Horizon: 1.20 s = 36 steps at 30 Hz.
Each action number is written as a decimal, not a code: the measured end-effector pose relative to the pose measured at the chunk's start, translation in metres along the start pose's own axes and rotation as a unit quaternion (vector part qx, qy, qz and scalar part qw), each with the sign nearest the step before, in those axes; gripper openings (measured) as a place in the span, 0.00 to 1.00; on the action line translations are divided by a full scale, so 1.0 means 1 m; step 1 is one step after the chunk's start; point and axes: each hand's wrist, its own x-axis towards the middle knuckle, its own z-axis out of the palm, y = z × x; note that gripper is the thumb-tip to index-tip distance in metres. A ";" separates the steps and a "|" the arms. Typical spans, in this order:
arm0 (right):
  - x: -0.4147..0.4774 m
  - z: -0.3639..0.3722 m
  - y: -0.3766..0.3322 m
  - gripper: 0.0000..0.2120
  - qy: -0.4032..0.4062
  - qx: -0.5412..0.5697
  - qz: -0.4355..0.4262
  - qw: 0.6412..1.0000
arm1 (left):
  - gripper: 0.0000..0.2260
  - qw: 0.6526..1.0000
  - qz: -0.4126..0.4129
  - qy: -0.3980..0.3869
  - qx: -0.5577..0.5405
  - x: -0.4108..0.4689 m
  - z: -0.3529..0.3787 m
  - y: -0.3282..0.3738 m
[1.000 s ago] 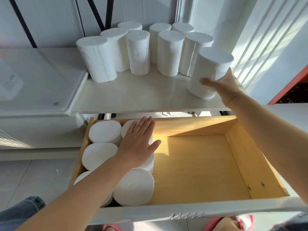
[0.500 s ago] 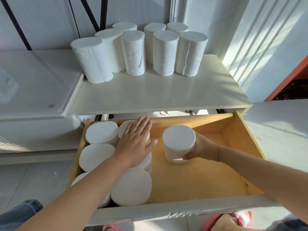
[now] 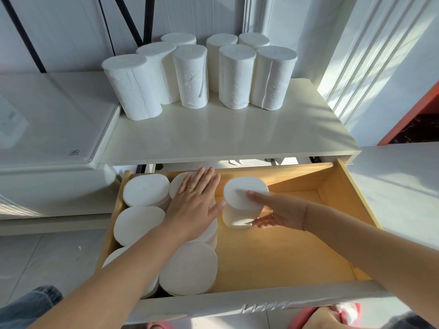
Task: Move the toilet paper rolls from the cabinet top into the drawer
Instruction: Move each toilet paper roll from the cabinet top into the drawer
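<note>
Since half a second ago, the right hand point(image 3: 280, 213) has been carrying its roll point(image 3: 244, 203) leftward in the drawer point(image 3: 332, 193), and the roll is now sitting upright just beside the left hand point(image 3: 194, 205). The right hand is gripping the roll, thumb over the top edge and fingers low on the side. The left hand is lying open and flat, pressing on the stored rolls point(image 3: 142, 222) packed along the drawer's left side.

Eight rolls point(image 3: 235, 77) are standing clustered at the back of the cabinet top point(image 3: 225, 136). They are looking light and soft, likely squashing under a hard squeeze, so a wide grip around the middle seems best.

Bare wooden floor is lying open across the drawer's right half. The cabinet top's front edge is overhanging the drawer's rear, so lifting rolls need to clear it.
</note>
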 end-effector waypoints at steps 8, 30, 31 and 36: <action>0.017 0.029 -0.013 0.29 0.109 0.031 -0.031 0.993 | 0.27 1.000 0.003 0.018 -0.012 0.000 0.001 0.001; -0.002 0.040 -0.019 0.29 0.215 -0.094 -0.045 0.971 | 0.29 0.995 -0.040 0.051 -0.081 0.011 0.003 0.013; -0.004 0.038 -0.020 0.29 0.278 -0.165 -0.093 0.942 | 0.28 0.994 -0.039 0.051 -0.089 0.010 0.003 0.010; -0.013 0.056 -0.054 0.21 0.375 -0.234 -0.369 0.818 | 0.29 0.993 -0.058 0.085 -0.061 -0.009 -0.009 -0.031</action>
